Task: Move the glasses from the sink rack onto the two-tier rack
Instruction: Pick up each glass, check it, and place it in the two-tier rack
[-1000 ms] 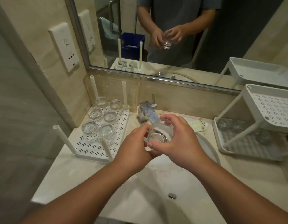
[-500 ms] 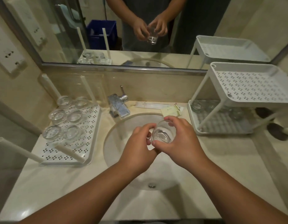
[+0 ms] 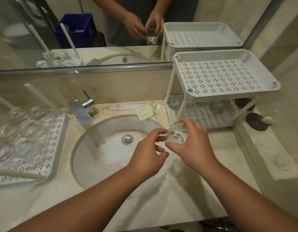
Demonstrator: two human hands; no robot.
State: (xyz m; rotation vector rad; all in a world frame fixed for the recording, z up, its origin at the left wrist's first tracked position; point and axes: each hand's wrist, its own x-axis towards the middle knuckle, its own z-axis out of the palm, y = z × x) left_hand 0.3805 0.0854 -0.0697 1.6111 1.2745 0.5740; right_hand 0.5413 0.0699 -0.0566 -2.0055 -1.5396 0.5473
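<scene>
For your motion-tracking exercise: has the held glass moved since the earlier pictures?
Yes. The glass has gone rightward, from in front of the faucet towards the two-tier rack.

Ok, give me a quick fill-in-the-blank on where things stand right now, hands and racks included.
1. The glass is gripped by the ____ hand.
2. The left hand hovers above the ____.
3. The two-tier rack holds glasses only on its ____ tier.
4. The sink rack stands to the ____ of the faucet.

Missing words: right; sink; lower; left
</scene>
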